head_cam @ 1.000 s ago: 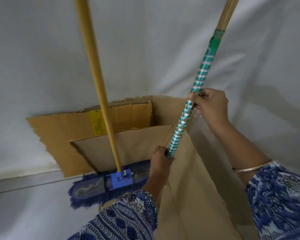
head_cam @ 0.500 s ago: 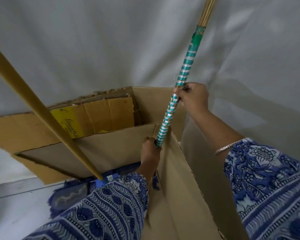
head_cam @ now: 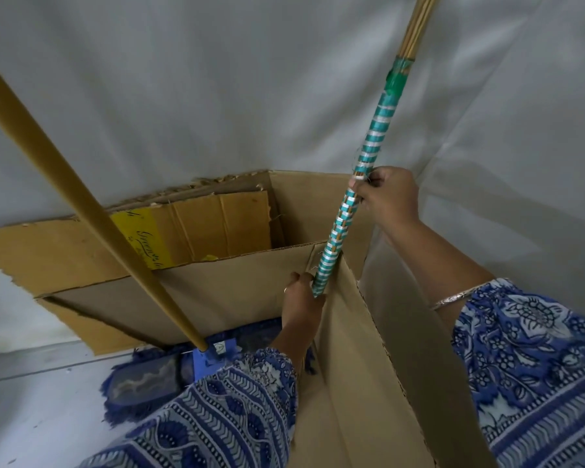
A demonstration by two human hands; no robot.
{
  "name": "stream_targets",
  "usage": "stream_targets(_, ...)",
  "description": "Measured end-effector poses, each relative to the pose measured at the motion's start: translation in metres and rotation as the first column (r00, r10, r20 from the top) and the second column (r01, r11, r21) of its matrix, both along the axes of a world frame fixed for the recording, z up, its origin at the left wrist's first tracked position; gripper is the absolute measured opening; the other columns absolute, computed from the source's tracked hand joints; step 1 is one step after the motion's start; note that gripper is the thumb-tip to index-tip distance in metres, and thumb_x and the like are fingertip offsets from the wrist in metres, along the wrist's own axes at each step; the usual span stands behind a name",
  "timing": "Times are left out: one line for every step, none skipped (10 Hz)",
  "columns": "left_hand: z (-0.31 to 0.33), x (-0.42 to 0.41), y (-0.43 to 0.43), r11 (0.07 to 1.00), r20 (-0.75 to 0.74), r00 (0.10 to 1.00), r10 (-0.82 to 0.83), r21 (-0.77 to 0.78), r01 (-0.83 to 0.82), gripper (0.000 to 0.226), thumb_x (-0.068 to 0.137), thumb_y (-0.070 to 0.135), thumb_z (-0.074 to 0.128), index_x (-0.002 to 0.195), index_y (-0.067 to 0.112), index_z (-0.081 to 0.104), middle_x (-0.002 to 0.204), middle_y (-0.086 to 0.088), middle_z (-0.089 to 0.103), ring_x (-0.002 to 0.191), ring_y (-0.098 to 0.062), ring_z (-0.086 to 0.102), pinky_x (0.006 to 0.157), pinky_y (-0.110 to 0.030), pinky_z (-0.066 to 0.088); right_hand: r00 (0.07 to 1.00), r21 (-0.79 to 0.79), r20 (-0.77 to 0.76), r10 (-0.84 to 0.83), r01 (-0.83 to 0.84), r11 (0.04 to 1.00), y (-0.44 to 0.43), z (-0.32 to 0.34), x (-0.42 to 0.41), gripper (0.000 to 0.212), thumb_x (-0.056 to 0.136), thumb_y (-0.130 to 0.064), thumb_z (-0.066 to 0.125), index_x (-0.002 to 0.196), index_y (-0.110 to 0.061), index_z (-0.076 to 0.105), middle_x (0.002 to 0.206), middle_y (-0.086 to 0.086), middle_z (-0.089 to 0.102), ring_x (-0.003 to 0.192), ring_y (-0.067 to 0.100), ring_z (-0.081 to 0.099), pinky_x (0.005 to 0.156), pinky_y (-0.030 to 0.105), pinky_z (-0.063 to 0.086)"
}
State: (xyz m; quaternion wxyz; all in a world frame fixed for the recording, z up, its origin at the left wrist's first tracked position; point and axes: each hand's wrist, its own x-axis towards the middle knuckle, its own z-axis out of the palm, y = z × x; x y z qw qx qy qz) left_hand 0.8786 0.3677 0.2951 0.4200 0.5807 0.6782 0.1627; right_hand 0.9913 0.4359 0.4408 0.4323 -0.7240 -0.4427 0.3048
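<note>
A stick broom point(head_cam: 372, 143) with a teal-and-silver wrapped handle tilted over the far right corner of an open cardboard box point(head_cam: 230, 292). The left hand point(head_cam: 301, 307) gripped its lower end, and the right hand's point(head_cam: 387, 197) fingers curled around it higher. A yellow-handled mop point(head_cam: 92, 214) leaned at left.

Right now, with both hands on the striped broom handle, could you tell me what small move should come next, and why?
Probably ease the broom handle down into the corner of the cardboard box. The left hand grips its lower end right at the box's rim, the right hand holds it higher up, and the handle slants toward that corner.
</note>
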Motion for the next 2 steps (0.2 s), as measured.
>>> stream_targets(0.019,-0.017,-0.022,0.998,-0.048,0.998,-0.028,0.056,0.031,0.056,0.082,0.022,0.066,0.132,0.012,0.041,0.136,-0.01,0.041,0.121,-0.03,0.044,0.098,-0.044,0.049,0.998,-0.096,0.038,0.058,-0.055,0.994,-0.008,0.009,-0.004,0.03,0.08,-0.017,0.067,0.105,0.0,0.065,0.099,0.011,0.067,0.082,0.015,0.058,0.069,0.023,0.045)
stream_targets(0.039,-0.031,-0.036,0.99,-0.069,0.998,-0.014,0.136,0.023,0.064,0.083,0.029,0.064,0.136,0.013,0.033,0.143,-0.008,0.033,0.13,-0.028,0.035,0.102,-0.043,0.045,0.995,-0.145,0.098,0.007,0.008,0.989,-0.025,0.02,-0.01,0.037,0.083,-0.022,0.064,0.114,-0.001,0.058,0.104,0.008,0.061,0.093,0.018,0.056,0.072,0.021,0.038)
